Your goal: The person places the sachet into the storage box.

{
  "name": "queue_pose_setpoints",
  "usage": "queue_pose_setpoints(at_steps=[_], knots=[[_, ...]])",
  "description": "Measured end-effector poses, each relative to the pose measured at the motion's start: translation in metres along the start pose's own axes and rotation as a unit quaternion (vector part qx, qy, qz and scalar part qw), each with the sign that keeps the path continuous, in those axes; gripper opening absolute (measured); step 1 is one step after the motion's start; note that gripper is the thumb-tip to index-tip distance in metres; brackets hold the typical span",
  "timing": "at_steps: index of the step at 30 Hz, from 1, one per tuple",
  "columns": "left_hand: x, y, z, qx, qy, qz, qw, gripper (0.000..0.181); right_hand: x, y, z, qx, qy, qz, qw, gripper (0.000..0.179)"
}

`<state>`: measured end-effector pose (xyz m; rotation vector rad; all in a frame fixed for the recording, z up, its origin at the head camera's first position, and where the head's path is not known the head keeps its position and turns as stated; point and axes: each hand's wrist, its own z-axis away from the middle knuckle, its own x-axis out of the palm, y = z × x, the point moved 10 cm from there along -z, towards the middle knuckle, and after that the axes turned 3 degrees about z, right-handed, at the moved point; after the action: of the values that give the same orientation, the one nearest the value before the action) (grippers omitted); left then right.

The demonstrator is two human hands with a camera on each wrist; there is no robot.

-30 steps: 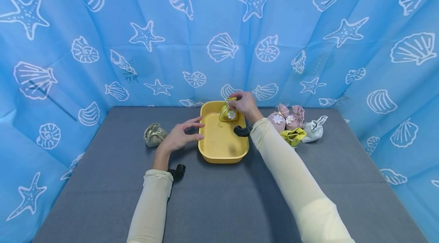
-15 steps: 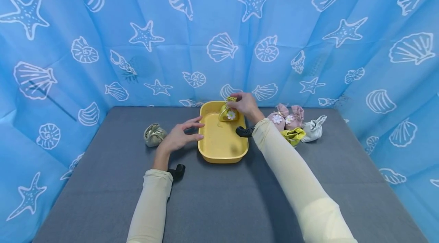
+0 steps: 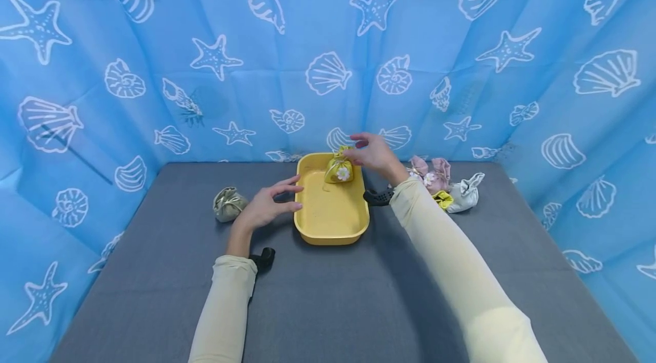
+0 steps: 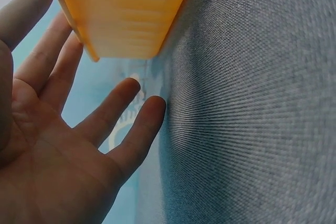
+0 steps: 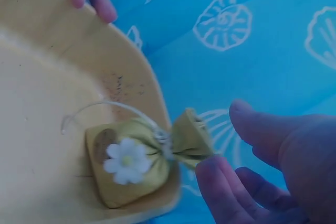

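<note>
A yellow drawstring pouch (image 3: 338, 171) with a white flower sits in the far right corner of a yellow plastic bin (image 3: 330, 217). Just right of its gathered top is my right hand (image 3: 378, 156), thumb and fingers spread apart around nothing. Seen from the right wrist, one fingertip is right by the neck of the pouch (image 5: 134, 161), whose string trails onto the bin floor. My left hand (image 3: 267, 205) is at the bin's left side, relaxed, with fingertips against the rim. In the left wrist view, the other fingers of that hand (image 4: 63, 156) spread below the bin wall (image 4: 128, 14).
An olive green pouch (image 3: 228, 204) stands left of my left hand. Right of the bin is a cluster: pink pouches (image 3: 439, 175), a white pouch (image 3: 465, 193) and a yellow pouch (image 3: 442, 199) partly behind my right sleeve. A blue shell-print curtain (image 3: 328, 66) backs the grey table (image 3: 318, 300).
My right hand has let go of the yellow pouch's top and moved right, its fingers opening. The pouch stays in the bin. My left hand keeps its place at the rim.
</note>
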<state>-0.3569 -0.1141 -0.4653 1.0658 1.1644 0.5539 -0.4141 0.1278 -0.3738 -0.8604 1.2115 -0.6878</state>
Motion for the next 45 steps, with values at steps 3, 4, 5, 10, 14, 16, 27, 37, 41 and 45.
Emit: queue_pose_setpoints(at_steps=[3, 4, 5, 10, 14, 16, 27, 37, 41, 45], knots=[[0.0, -0.001, -0.001, -0.001, 0.0, 0.003, 1.0, 0.05, -0.009, -0.011, 0.008, -0.02, 0.002, 0.029, 0.9994, 0.058], [0.0, -0.001, -0.001, 0.0, 0.0, 0.003, 1.0, 0.05, -0.011, -0.015, 0.011, -0.029, 0.003, 0.041, 0.9987, 0.057], [0.0, -0.001, -0.001, -0.001, 0.0, 0.004, 1.0, 0.05, -0.014, -0.019, 0.014, -0.036, 0.004, 0.052, 0.998, 0.056], [-0.001, -0.002, 0.0, 0.0, 0.0, 0.005, 1.0, 0.049, -0.027, -0.029, 0.03, -0.065, -0.003, 0.085, 0.9942, 0.055], [0.0, 0.0, 0.001, 0.005, -0.001, 0.009, 0.9999, 0.049, -0.042, -0.03, 0.043, -0.081, 0.002, 0.121, 0.9894, 0.053], [0.0, 0.0, 0.001, 0.009, -0.001, 0.011, 0.9999, 0.049, -0.049, -0.031, 0.05, -0.09, 0.007, 0.137, 0.9864, 0.053], [0.0, -0.002, 0.001, 0.013, 0.001, 0.013, 0.9998, 0.049, -0.077, -0.004, 0.089, -0.112, -0.017, 0.213, 0.9706, 0.049], [-0.001, -0.002, 0.0, 0.0, 0.005, 0.009, 0.9999, 0.044, -0.102, 0.028, 0.115, -0.122, -0.01, 0.226, 0.9664, 0.045], [-0.001, -0.003, 0.0, -0.004, 0.007, 0.011, 0.9999, 0.044, -0.109, 0.038, 0.124, -0.116, -0.019, 0.223, 0.9676, 0.047], [0.0, -0.003, 0.0, 0.002, 0.004, 0.012, 0.9999, 0.046, -0.114, 0.051, 0.131, -0.108, -0.025, 0.241, 0.9643, 0.051]])
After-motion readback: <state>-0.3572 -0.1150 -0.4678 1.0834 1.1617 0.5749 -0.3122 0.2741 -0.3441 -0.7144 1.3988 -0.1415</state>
